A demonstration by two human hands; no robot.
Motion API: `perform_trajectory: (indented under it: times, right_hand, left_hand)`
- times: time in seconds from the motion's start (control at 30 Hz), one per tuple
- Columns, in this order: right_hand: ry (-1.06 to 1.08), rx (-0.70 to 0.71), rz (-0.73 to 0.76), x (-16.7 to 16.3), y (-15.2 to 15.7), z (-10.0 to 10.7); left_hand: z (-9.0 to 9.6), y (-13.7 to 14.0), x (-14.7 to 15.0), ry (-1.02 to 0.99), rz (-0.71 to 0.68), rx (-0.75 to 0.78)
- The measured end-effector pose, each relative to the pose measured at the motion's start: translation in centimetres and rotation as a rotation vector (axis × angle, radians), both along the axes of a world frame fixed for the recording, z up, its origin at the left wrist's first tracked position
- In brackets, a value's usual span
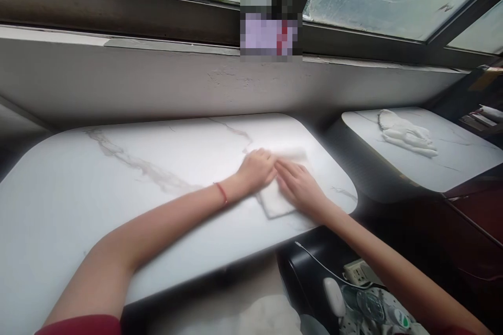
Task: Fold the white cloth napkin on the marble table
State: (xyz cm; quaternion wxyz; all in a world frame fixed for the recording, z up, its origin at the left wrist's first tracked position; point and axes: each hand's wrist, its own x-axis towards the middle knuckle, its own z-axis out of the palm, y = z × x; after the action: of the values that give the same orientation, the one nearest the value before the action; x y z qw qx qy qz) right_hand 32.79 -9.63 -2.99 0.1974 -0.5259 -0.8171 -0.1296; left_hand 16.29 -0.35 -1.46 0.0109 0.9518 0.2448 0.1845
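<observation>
On a white marble-patterned table [129, 209] lies a folded white cloth [277, 203], slightly blurred at its far edge. My left hand [257, 170], with a red cord bracelet [221, 193] at the wrist, has its fingers curled down over the cloth's left part. My right hand [297, 186] rests on the cloth from the right, fingers fairly straight and flat. Its fingertips meet the left hand. The cloth between and under the hands is partly hidden.
A second marble-patterned table [456, 167] at the right bears a crumpled white cloth [408, 133]. Below the near edge are a white cable [326, 267], a power socket block [358, 272] and a white oval object [334, 297]. Wall and windows stand behind.
</observation>
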Motion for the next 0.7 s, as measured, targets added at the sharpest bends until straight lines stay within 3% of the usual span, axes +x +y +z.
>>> perform_trajectory:
  times: [0.27,0.47,0.7]
  right_hand:
    - [0.131,-0.018,0.061,0.3,9.4,-0.5]
    - [0.195,-0.026,0.051,0.4,14.7,-0.8]
    - [0.205,-0.052,-0.002,-0.4,19.9,-0.6]
  left_hand:
    - [0.5,6.5,-2.9,0.014,0.050,0.073]
    - [0.1,8.8,-4.2,0.039,0.054,0.124]
    - [-0.8,11.0,-5.1,0.070,0.150,0.085]
